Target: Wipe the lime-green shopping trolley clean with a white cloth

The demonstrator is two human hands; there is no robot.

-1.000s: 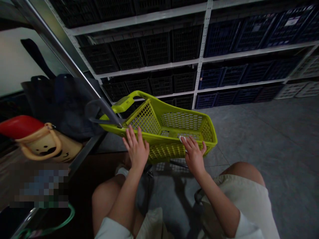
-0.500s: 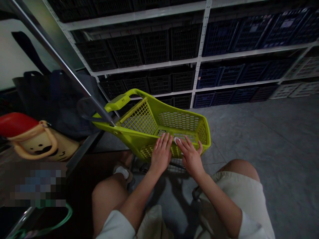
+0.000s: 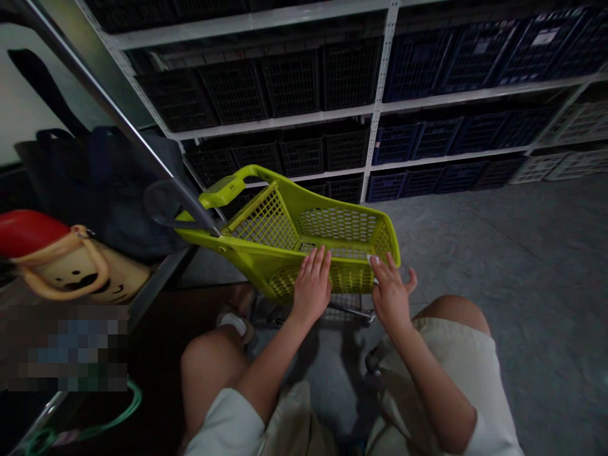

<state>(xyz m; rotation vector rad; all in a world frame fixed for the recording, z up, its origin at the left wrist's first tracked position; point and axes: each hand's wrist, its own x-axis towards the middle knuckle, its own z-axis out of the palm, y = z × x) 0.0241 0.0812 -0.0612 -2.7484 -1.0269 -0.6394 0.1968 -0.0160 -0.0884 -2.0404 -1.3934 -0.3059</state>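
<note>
A lime-green plastic shopping cart [image 3: 256, 251] with lattice sides stands in front of my knees, its long near side toward me. My left hand [image 3: 311, 286] rests on the top rim of that side, fingers stretched out and lying close together, holding nothing. Farther right, near the cart's front corner, my right hand [image 3: 392, 299] presses a white tissue [image 3: 373, 259] against the rim. Only small white edges of it show at the fingers; the rest is hidden under the hand. Its thumb and little finger are hard to tell apart from the others in the dim light.
White metal shelving [image 3: 377, 107] with black crates [image 3: 289, 82] and blue crates [image 3: 418, 63] stands behind the cart. At left are a slanted metal pole [image 3: 118, 120], dark bags [image 3: 114, 190], a cartoon-faced bag with a red top [image 3: 90, 272] and a green cord [image 3: 114, 421]. Grey floor [image 3: 546, 253] lies at right.
My right hand has slid right along the rim with the white tissue, away from my left hand. My left hand stays at nearly the same place on the rim.
</note>
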